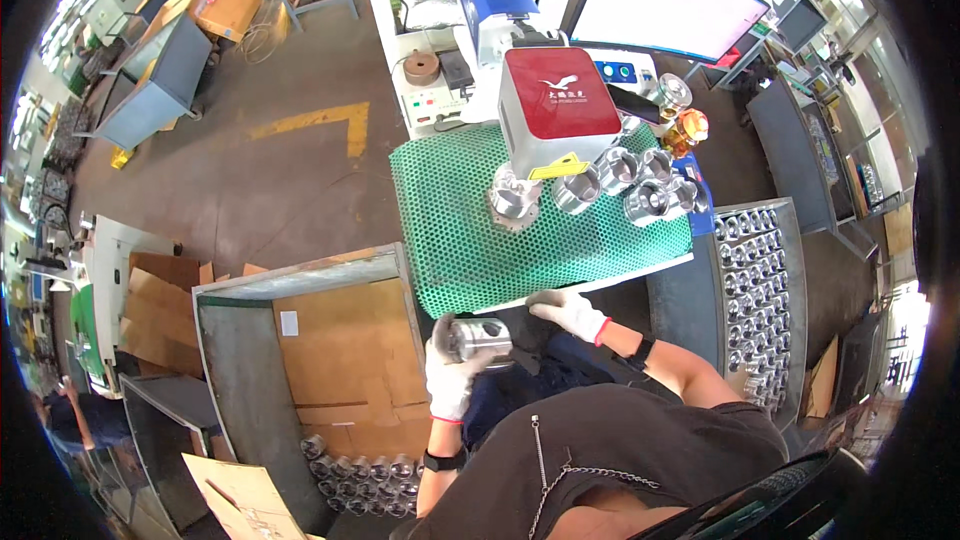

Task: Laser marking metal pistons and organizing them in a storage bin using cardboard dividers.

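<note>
In my gloved left hand (pixel 452 370) is a shiny metal piston (pixel 482 339), held on its side just off the front edge of the bench, with fingers wrapped round it. My gloved right hand (pixel 570 314) is by the front edge of the green perforated mat (pixel 480 275), fingers stretched to the left, and nothing shows in it. Another piston (pixel 512 198) sits on a round fixture on the mat, beside the red-topped machine head (pixel 560 105). To its right several pistons (pixel 618 172) stand in a cluster.
At left stands a large metal bin (pixel 400 285) lined with cardboard, with rows of pistons (pixel 365 480) at its near end. A long tray (pixel 800 290) full of pistons is at right. Behind the mat are a monitor (pixel 665 0), a control box (pixel 430 105) and an amber jar (pixel 687 135).
</note>
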The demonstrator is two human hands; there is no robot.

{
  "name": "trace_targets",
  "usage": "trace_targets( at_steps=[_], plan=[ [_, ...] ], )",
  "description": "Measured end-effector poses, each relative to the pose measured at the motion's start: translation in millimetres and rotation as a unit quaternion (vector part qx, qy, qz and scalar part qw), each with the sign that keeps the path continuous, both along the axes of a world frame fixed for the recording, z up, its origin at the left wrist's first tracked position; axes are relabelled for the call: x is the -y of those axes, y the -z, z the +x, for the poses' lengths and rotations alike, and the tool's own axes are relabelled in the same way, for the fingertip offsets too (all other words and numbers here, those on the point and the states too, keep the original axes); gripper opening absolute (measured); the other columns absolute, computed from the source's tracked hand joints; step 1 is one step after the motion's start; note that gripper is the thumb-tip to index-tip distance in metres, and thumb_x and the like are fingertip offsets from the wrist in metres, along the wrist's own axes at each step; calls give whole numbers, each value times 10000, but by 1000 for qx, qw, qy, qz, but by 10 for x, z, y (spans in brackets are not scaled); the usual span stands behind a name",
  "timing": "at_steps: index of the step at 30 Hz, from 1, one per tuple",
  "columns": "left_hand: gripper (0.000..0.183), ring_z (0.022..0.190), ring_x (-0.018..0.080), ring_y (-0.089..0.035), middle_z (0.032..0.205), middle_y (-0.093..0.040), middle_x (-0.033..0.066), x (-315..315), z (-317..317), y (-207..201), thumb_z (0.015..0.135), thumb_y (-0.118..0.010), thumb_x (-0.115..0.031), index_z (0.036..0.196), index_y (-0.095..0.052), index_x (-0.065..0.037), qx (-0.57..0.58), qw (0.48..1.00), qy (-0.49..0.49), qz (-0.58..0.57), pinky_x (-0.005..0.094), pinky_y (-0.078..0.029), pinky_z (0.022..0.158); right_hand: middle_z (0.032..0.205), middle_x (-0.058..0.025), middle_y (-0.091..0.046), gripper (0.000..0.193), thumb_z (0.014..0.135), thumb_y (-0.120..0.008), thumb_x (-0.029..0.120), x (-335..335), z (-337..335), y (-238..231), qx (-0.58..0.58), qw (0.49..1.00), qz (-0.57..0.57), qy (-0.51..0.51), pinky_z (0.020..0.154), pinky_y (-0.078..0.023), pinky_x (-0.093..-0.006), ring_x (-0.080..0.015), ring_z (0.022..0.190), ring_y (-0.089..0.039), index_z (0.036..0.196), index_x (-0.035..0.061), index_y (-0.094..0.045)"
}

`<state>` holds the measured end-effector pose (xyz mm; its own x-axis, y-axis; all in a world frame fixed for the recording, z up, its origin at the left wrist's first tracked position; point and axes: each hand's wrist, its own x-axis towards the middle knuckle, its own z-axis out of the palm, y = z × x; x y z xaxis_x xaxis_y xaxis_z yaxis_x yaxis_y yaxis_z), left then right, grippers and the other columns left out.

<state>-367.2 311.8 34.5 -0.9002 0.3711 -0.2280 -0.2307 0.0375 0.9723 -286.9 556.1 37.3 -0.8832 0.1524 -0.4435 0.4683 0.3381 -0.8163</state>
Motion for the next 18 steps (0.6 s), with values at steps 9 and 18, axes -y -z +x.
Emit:
trace_targets(
  at_steps=[9, 18],
  plan=[
    [800, 925, 361, -642, 1157, -551, 218, -542, -18, -1108, 568, -821, -299, 1291, -511, -152, -288, 886, 229, -281, 422, -557, 764, 1134, -128, -651, 508, 965, -470, 458, 312, -98, -509, 141, 704, -638, 279, 956, -465, -417, -254, 1044, -619, 1174, 9, -585],
    [582, 1005, 240, -576, 1183, -512, 164, 13, -620, -315, 988, -472, -351, 1447, -292, -42, 226, 913, -116, 320, 371, -513, 903, 1071, -161, -672, 380, 956, -555, 332, 399, -610, -491, 163, 651, -650, 356, 923, -514, -457, -276, 1010, -652, 1101, -16, -605]
  ],
)
